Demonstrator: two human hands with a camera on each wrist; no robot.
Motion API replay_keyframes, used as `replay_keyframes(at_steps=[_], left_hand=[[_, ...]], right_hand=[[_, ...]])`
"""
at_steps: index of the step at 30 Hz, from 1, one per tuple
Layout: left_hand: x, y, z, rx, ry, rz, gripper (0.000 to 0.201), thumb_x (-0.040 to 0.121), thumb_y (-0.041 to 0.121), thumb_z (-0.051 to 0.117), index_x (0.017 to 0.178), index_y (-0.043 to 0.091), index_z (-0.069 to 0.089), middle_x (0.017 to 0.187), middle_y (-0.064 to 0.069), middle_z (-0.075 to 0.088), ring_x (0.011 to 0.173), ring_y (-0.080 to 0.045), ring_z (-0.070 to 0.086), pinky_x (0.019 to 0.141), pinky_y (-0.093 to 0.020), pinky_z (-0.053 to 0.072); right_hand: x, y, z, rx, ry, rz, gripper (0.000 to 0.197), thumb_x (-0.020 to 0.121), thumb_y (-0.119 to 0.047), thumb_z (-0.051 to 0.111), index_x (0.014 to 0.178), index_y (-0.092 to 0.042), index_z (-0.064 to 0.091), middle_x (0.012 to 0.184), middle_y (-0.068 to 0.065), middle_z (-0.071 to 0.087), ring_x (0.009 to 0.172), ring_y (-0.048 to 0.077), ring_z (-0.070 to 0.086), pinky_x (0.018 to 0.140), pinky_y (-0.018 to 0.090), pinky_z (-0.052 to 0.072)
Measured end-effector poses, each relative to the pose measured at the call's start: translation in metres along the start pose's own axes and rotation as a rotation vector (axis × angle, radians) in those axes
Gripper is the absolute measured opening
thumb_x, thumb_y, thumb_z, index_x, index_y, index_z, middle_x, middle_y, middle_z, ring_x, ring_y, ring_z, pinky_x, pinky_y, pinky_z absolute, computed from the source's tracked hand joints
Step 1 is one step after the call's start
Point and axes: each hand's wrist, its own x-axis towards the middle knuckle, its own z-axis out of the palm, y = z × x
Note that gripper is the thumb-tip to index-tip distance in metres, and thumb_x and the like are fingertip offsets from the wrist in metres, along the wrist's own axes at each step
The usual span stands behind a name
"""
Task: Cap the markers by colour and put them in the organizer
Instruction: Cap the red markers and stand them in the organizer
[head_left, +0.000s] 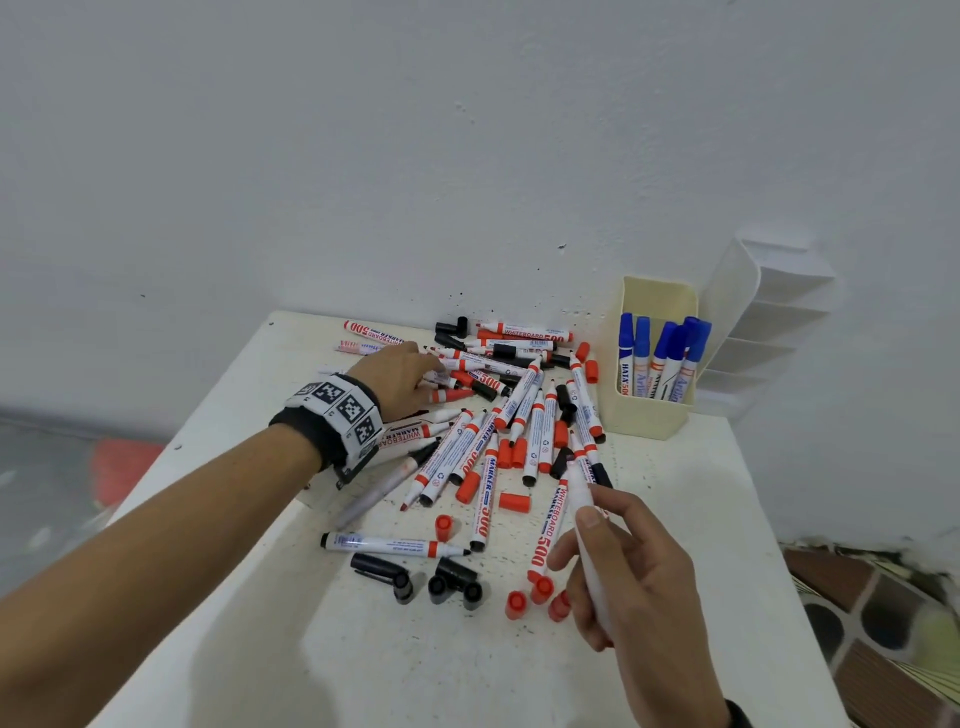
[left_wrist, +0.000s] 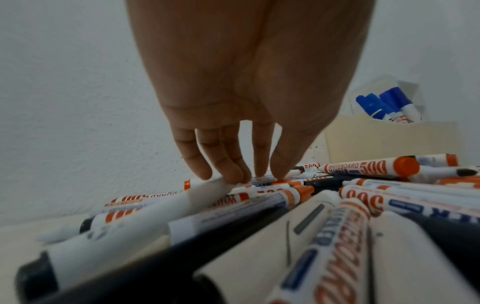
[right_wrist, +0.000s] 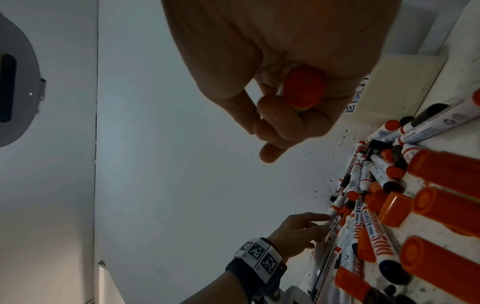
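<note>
Right hand (head_left: 631, 566) is wrapped around a white marker (head_left: 584, 525), fingers curled round the barrel and thumb pressed on top; the wrist view shows its red butt end (right_wrist: 304, 88) poking out of the fist. It's held above the table (head_left: 395, 670), with a few loose red caps (head_left: 540, 592) just to that hand's left. Left hand (head_left: 400, 382) is stretched out over the far side of the marker pile (head_left: 488, 421), fingers (left_wrist: 228, 164) straight-ish and tips touching the markers there, not gripping anything as far as I can tell. Loose black caps (head_left: 452, 579) sit between the two arms. The cream organizer (head_left: 652, 415) stands beyond the right hand with blue-capped markers (head_left: 662, 353) standing in it.
</note>
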Motion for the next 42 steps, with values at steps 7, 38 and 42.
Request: replay_keyframes(at_steps=[7, 38, 42], left_hand=[[0.018, 0.011, 0.009, 0.09, 0.018, -0.027, 0.035, 0.099, 0.033, 0.046, 0.127, 0.023, 0.062, 0.112, -0.009, 0.059, 0.102, -0.026, 0.056, 0.087, -0.042, 0.048], [-0.052, 0.055, -0.051, -0.777, 0.183, 0.135, 0.02, 0.09, 0.024, 0.069, 0.109, 0.019, 0.072, 0.097, 0.002, 0.073, 0.089, -0.012, 0.068, 0.085, -0.029, 0.055], [-0.11, 0.086, -0.056, -1.046, 0.132, 0.221, 0.025, 0.093, 0.021, 0.065, 0.116, 0.012, 0.069, 0.103, -0.002, 0.074, 0.097, -0.019, 0.069, 0.09, -0.028, 0.054]], right_hand=[[0.003, 0.003, -0.003, 0.001, -0.003, -0.007, 0.019, 0.095, -0.022, 0.05, 0.111, -0.021, 0.061, 0.069, 0.012, 0.066, 0.039, 0.018, 0.04, 0.036, 0.023, 0.034], [0.004, 0.001, 0.004, 0.011, -0.036, -0.011, 0.022, 0.094, -0.025, 0.051, 0.113, -0.019, 0.06, 0.071, 0.011, 0.066, 0.041, 0.02, 0.041, 0.036, 0.023, 0.034], [-0.001, -0.002, 0.011, 0.023, -0.072, -0.023, 0.016, 0.096, -0.022, 0.052, 0.108, -0.021, 0.063, 0.07, 0.012, 0.065, 0.041, 0.02, 0.042, 0.037, 0.023, 0.034]])
